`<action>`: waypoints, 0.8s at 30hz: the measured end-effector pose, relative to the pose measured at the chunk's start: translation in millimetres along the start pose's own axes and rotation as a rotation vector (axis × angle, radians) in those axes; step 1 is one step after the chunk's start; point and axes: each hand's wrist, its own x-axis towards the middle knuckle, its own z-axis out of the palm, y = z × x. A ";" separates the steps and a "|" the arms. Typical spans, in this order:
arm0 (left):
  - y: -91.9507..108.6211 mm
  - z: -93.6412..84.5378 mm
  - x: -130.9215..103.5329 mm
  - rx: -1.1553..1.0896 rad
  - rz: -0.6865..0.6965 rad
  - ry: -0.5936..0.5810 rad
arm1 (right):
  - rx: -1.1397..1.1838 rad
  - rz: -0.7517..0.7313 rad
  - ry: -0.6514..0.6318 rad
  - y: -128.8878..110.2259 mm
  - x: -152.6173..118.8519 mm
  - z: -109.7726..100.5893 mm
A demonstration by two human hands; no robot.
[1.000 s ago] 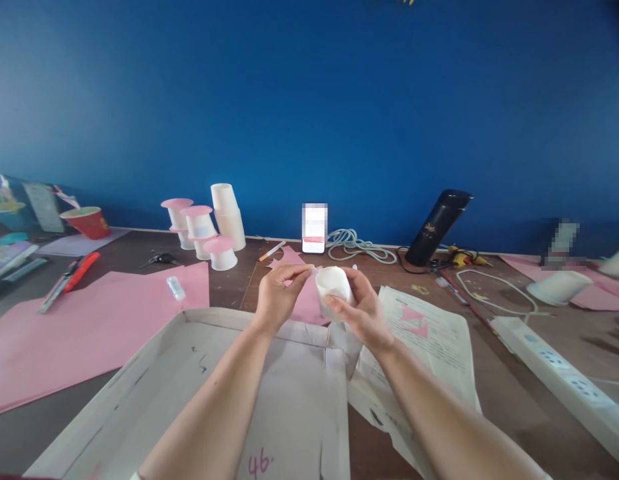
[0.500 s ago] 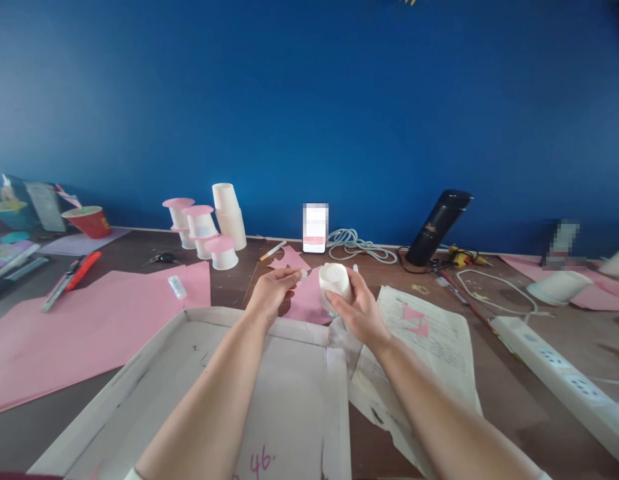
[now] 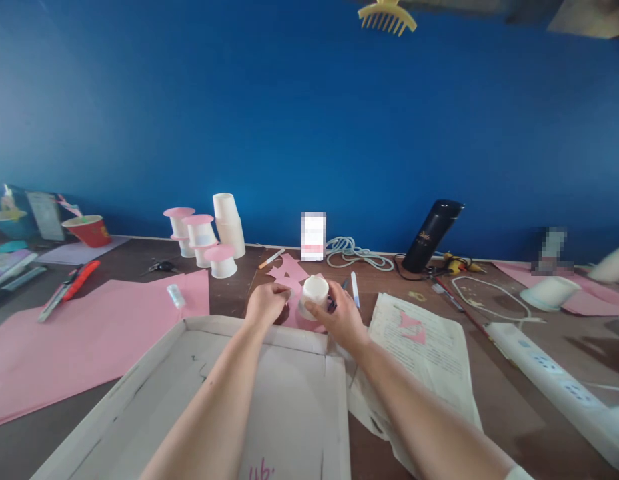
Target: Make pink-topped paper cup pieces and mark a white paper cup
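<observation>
My right hand (image 3: 342, 315) is wrapped round a white paper cup (image 3: 315, 297), its thumb on the near side. The cup appears to be bottom up, over pink paper (image 3: 300, 288) behind the tray. Just left of the cup, my left hand (image 3: 269, 305) is closed in a pinch at the pink paper. Whatever lies between its fingertips is too small to make out. Further left stand stacked white cups with pink paper discs (image 3: 202, 230), beside a taller stack of plain white cups (image 3: 229, 227).
A white cardboard tray (image 3: 289, 393) lies in front, under my forearms. Pink sheets (image 3: 114, 320), a glue bottle (image 3: 176, 296) and a red utility knife (image 3: 72, 288) are left. A phone (image 3: 313, 237) and black flask (image 3: 432, 235) stand behind. Right are a printed sheet (image 3: 439, 360) and power strip (image 3: 554, 370).
My right hand has brought the cup down and left onto the pink paper area. My left hand has lowered slightly; the small whitish thing at its fingertips is no longer clearly seen. The view tilted up.
</observation>
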 end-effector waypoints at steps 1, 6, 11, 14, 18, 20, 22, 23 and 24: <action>-0.4 -1.0 0.1 0.041 -0.002 -0.003 | -0.047 -0.011 -0.009 0.1 -0.7 1.6; -1.0 -3.3 -1.5 0.193 -0.018 -0.026 | -0.140 -0.026 -0.060 5.2 -2.8 7.8; 1.9 -3.8 -4.2 0.268 -0.038 -0.038 | -0.198 -0.001 -0.017 10.9 -2.8 11.5; 2.1 -4.2 -3.8 0.277 -0.030 -0.024 | -0.187 -0.003 -0.017 11.5 -3.4 10.8; 2.6 -7.1 -2.7 0.251 -0.034 -0.005 | -0.113 0.022 -0.069 8.3 -4.1 6.8; 3.8 -9.5 -2.6 0.257 -0.032 0.020 | -0.069 0.033 -0.094 5.7 -3.6 4.6; 5.4 -11.7 -2.8 0.259 -0.009 0.058 | -0.037 0.043 -0.117 3.3 -2.5 3.1; 6.2 -12.4 -3.0 0.251 0.010 0.067 | -0.023 0.050 -0.125 2.6 -1.8 2.7; 6.8 -12.7 -3.3 0.237 0.030 0.063 | -0.005 0.057 -0.131 2.2 -1.0 2.5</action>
